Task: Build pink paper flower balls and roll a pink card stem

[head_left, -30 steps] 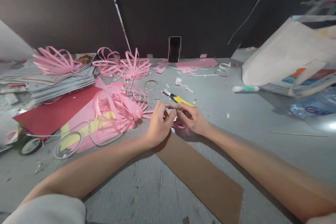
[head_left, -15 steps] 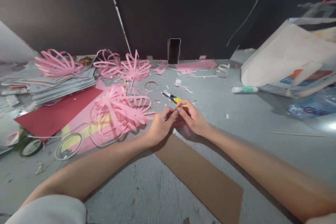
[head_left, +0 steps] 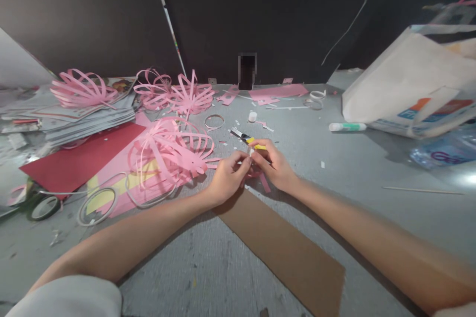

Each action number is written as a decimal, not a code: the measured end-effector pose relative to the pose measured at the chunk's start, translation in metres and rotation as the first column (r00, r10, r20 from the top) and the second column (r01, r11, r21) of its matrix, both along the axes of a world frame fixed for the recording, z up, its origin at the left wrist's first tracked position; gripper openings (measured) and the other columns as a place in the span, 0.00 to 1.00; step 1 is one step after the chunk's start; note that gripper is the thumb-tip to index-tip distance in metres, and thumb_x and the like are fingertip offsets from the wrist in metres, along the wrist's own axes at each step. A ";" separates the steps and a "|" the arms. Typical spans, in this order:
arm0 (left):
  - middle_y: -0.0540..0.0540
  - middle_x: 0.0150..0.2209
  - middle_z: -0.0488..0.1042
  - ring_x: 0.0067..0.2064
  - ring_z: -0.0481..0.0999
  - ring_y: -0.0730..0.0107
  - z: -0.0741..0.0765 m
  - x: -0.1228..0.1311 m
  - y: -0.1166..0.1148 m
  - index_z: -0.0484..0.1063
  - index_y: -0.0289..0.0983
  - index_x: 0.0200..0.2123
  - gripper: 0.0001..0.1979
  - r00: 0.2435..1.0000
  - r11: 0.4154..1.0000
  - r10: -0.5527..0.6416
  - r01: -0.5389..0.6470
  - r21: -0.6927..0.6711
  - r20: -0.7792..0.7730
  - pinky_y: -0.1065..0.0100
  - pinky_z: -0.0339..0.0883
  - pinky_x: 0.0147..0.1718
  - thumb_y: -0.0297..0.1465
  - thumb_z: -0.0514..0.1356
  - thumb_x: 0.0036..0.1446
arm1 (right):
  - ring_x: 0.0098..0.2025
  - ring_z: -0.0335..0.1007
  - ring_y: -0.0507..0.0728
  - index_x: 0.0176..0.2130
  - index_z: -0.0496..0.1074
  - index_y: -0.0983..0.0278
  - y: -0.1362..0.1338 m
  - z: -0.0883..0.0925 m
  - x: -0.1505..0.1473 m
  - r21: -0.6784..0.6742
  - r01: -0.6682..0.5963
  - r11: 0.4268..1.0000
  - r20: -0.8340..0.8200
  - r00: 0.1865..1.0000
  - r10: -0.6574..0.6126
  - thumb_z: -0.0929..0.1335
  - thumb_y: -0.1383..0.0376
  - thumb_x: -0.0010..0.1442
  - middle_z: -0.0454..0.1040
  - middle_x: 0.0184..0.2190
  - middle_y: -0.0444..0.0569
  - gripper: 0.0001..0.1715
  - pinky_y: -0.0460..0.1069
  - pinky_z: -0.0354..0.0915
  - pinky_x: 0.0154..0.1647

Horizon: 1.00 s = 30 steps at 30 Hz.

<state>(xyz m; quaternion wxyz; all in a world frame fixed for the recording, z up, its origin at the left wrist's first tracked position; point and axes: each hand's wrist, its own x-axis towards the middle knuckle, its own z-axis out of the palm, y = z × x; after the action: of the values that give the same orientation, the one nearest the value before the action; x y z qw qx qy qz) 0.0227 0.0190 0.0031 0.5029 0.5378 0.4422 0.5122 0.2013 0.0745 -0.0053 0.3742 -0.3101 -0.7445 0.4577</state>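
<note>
- Right hand: index finger arching higher than a second ago.
- Small pale piece: whitish, mostly hidden; right hand and left hand pinching it between fingertips.
- Pink strip: flat, showing beneath right hand.
- Brown cardboard: matte, oblong, lying nearer.

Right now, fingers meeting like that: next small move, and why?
I'd perhaps draw both hands slightly back toward the body: the fingers of the left hand and right hand meet at a small pale piece, and the yellow-and-black tool lies just beyond them, seemingly leaving little room.
</note>
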 end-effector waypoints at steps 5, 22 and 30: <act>0.57 0.16 0.67 0.13 0.61 0.77 -0.002 -0.003 0.003 0.69 0.40 0.37 0.20 0.989 0.994 0.094 -0.087 -0.067 0.111 0.74 0.54 0.13 0.50 0.59 0.72 | 0.40 0.71 0.59 0.57 0.66 0.56 0.007 -0.006 0.000 0.248 0.311 0.917 0.046 0.942 -0.332 0.61 0.52 0.78 0.73 0.40 0.48 0.15 0.55 0.67 0.44; 0.55 0.23 0.73 0.17 0.72 0.75 -0.003 -0.007 0.012 0.65 0.39 0.42 0.22 0.934 0.965 0.255 -0.227 -0.135 0.251 0.75 0.65 0.16 0.53 0.63 0.68 | 0.51 0.75 0.71 0.56 0.73 0.67 0.020 -0.022 -0.001 0.509 0.291 0.810 0.455 0.709 -0.540 0.55 0.60 0.77 0.78 0.47 0.64 0.25 0.64 0.69 0.53; 0.56 0.25 0.73 0.19 0.74 0.74 -0.012 -0.009 0.022 0.60 0.41 0.42 0.21 0.878 0.930 0.368 -0.338 -0.148 0.305 0.73 0.70 0.18 0.52 0.60 0.71 | 0.62 0.78 0.66 0.73 0.59 0.57 0.000 -0.007 0.001 0.483 0.213 0.849 0.176 0.927 -0.333 0.60 0.55 0.79 0.73 0.67 0.59 0.28 0.60 0.75 0.58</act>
<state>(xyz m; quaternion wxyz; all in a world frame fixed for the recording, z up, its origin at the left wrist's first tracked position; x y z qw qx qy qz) 0.0141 0.0408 -0.0091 0.4914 0.3321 0.4656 0.6568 0.2026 0.0745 -0.0124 0.3999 -0.3727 -0.8202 0.1685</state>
